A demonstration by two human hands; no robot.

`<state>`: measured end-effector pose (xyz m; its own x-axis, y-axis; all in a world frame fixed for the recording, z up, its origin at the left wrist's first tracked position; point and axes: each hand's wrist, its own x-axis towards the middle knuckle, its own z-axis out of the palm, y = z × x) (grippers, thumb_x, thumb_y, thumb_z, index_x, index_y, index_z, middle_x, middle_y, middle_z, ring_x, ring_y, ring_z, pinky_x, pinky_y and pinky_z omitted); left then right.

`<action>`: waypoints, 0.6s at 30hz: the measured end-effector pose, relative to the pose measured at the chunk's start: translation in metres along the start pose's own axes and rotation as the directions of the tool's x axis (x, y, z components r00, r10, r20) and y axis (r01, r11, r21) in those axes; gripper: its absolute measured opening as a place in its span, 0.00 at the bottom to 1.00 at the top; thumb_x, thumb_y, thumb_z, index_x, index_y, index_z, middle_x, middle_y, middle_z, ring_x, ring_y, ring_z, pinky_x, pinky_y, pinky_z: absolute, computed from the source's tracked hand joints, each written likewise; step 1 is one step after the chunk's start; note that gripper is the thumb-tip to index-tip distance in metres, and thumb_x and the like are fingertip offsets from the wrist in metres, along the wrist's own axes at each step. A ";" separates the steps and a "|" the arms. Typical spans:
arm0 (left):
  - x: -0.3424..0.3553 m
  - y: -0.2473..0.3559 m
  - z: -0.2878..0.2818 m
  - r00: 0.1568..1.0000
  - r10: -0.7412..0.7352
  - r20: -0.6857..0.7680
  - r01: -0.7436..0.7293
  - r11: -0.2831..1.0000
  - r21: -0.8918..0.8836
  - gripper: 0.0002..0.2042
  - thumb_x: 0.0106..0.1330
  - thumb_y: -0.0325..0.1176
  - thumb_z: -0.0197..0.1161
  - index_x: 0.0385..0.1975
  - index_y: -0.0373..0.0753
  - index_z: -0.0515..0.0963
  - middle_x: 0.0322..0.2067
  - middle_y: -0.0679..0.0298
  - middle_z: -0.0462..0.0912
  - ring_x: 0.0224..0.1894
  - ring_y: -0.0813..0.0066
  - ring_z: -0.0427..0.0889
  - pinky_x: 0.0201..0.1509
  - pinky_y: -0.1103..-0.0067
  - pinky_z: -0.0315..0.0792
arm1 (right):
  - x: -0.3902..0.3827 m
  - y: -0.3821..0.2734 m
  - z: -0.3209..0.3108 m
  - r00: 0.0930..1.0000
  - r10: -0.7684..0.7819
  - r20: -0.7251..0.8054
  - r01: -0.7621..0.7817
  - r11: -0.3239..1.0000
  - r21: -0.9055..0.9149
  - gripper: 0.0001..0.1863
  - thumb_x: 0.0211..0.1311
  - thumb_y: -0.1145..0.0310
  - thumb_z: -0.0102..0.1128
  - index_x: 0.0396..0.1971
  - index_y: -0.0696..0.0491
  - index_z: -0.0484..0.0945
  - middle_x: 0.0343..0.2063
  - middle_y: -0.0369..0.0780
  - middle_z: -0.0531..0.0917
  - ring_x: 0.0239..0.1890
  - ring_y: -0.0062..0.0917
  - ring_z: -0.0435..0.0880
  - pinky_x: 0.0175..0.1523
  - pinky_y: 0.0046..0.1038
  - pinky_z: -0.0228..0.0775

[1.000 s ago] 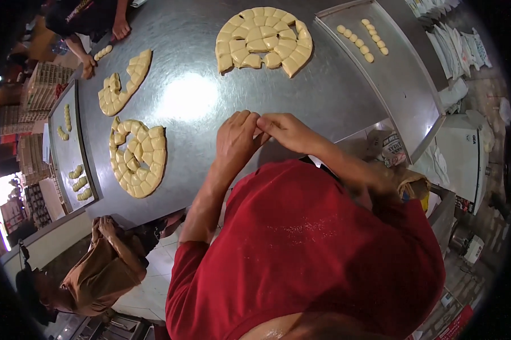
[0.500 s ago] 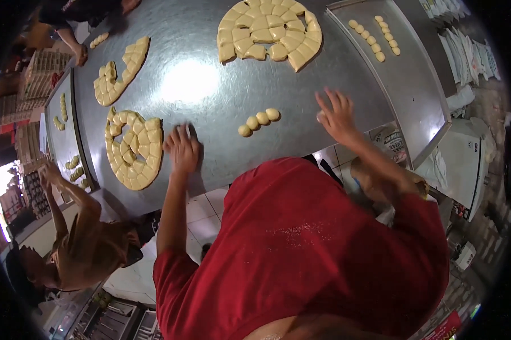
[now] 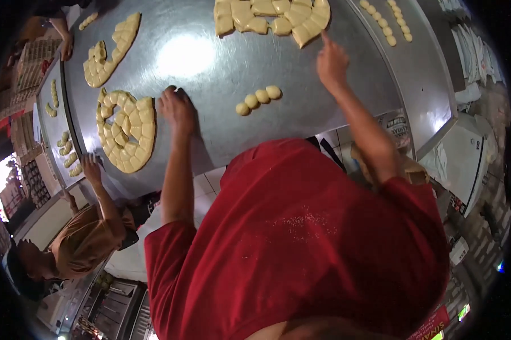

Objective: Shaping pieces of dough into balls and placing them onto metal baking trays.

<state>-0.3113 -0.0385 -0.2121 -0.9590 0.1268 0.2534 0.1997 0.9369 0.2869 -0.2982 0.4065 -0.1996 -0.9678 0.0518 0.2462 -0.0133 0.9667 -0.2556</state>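
A row of small round dough balls (image 3: pixel 258 100) lies on the metal table between my two hands. My left hand (image 3: pixel 179 110) is open, its fingers bent a little, just right of a flat round of cut dough (image 3: pixel 128 153) with gaps in it. Up at the far side, my right hand (image 3: pixel 333 61) holds nothing that I can see. Its index finger reaches to the pointed lower right corner of a large slab of dough (image 3: pixel 305 25) cut into blocks; whether it touches is hard to tell. The far part of that slab is out of view.
A curved piece of cut dough (image 3: pixel 119 48) lies farther left. Dough-ball rows (image 3: pixel 383 22) rest on the right-hand metal tray (image 3: pixel 422 85). At left, a co-worker's hand (image 3: pixel 91 169) is beside a tray with several dough rolls (image 3: pixel 68 153). Another person's hand (image 3: pixel 67 48) rests at the far left edge.
My right hand has moved away from me, up to the large slab's corner. My left hand stays beside the round dough. The left co-worker's hand has come down to the table edge.
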 end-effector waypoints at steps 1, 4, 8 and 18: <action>0.002 0.014 0.006 0.995 -0.017 -0.094 0.016 1.000 -0.011 0.10 0.69 0.30 0.59 0.46 0.33 0.73 0.42 0.49 0.75 0.48 0.44 0.72 0.53 0.56 0.66 | 0.006 -0.012 0.005 0.995 0.076 -0.071 -0.074 0.997 0.036 0.28 0.66 0.74 0.55 0.68 0.51 0.70 0.35 0.42 0.77 0.45 0.40 0.78 0.49 0.47 0.67; -0.064 0.005 0.007 0.958 0.257 0.124 -0.248 0.965 -0.089 0.13 0.70 0.31 0.58 0.48 0.31 0.73 0.43 0.46 0.76 0.49 0.44 0.72 0.55 0.55 0.64 | -0.050 -0.003 0.014 0.984 -0.117 -0.133 0.161 0.906 0.392 0.29 0.66 0.73 0.56 0.68 0.48 0.70 0.36 0.43 0.79 0.44 0.42 0.79 0.49 0.47 0.68; -0.038 -0.021 -0.039 0.960 -0.013 0.280 -0.004 0.998 0.059 0.12 0.70 0.31 0.58 0.48 0.32 0.73 0.44 0.46 0.76 0.49 0.43 0.72 0.54 0.54 0.65 | -0.037 0.049 -0.012 0.949 -0.194 0.249 0.199 0.980 0.007 0.28 0.65 0.72 0.57 0.67 0.48 0.71 0.39 0.43 0.81 0.44 0.42 0.79 0.50 0.48 0.68; -0.070 0.017 -0.055 0.967 -0.148 0.209 0.217 0.908 -0.358 0.20 0.64 0.24 0.66 0.56 0.35 0.72 0.45 0.53 0.79 0.50 0.53 0.76 0.57 0.62 0.69 | -0.093 -0.010 -0.029 0.998 -0.063 -0.018 0.064 0.917 0.393 0.31 0.60 0.75 0.60 0.66 0.50 0.70 0.44 0.45 0.81 0.47 0.44 0.78 0.57 0.43 0.68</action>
<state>-0.2297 -0.0497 -0.1742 -0.9986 0.0516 0.0098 0.0457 0.7615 0.6466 -0.2003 0.3990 -0.1930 -0.9605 -0.0044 0.2782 -0.1735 0.7912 -0.5864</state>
